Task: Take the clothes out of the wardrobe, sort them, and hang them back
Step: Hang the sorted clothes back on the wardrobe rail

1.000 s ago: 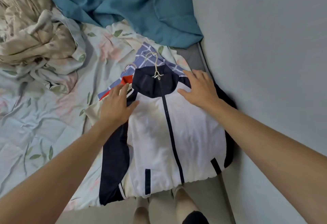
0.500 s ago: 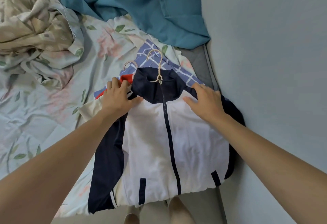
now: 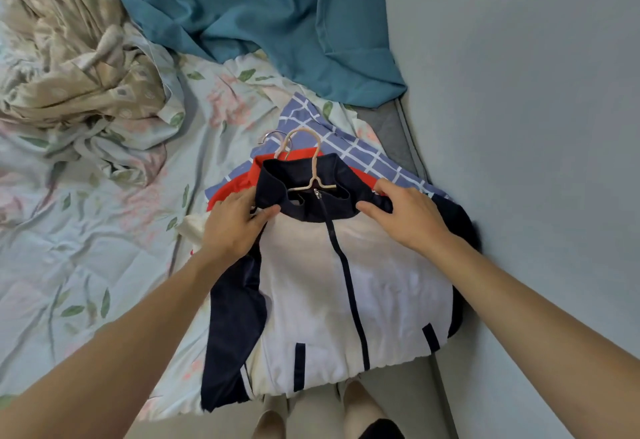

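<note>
Three garments on hangers lie stacked at the near edge of a bed with a floral sheet (image 3: 86, 265), collars pointing away, hems toward the viewer. On top is a smooth white jacket (image 3: 332, 286) with navy collar and sleeves, over a red garment (image 3: 235, 185) and a blue checked shirt (image 3: 360, 151). The left hand (image 3: 235, 224) and right hand (image 3: 412, 213) each pinch a jacket shoulder. Two hanger hooks (image 3: 304, 140) show.
</note>
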A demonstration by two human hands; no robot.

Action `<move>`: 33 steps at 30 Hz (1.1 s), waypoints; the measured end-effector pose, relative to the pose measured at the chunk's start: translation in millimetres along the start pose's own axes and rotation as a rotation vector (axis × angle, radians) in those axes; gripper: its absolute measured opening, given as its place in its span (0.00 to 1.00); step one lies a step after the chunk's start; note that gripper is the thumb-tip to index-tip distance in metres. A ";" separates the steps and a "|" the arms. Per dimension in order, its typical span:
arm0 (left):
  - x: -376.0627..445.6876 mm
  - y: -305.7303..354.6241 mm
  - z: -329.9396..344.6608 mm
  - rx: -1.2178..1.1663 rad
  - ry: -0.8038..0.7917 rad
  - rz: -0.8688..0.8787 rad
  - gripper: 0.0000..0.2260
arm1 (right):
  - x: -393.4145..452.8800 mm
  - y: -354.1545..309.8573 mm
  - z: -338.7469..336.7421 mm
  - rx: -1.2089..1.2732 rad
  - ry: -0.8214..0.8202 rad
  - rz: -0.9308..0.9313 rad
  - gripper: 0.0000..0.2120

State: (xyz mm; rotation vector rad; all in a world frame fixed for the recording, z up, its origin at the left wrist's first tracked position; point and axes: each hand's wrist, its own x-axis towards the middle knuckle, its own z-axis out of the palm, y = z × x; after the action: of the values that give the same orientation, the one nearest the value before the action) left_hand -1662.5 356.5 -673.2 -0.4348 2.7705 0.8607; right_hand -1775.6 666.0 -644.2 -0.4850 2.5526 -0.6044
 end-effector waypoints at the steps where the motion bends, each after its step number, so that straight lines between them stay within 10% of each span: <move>1: -11.3 7.1 -11.2 -0.034 0.022 -0.010 0.12 | -7.2 -9.0 -8.5 0.012 0.013 -0.002 0.18; 10: -160.6 81.6 -138.2 -0.073 0.058 -0.111 0.21 | -120.3 -98.4 -96.7 0.152 -0.076 0.014 0.16; 14: -247.9 94.5 -179.9 -0.114 0.168 -0.192 0.09 | -168.0 -150.2 -124.2 0.159 -0.187 -0.135 0.12; 20: -377.0 106.6 -229.2 -0.212 0.378 -0.331 0.22 | -212.3 -230.8 -160.4 0.040 -0.421 -0.430 0.08; 33: -598.6 78.8 -306.9 -0.350 0.918 -0.485 0.04 | -334.0 -457.9 -131.5 0.167 -0.865 -0.781 0.08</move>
State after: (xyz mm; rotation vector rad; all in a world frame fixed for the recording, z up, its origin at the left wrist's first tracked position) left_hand -1162.9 370.3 -216.1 -1.8791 2.9510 1.2237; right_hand -1463.8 468.4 -194.5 -1.3522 1.4352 -0.6530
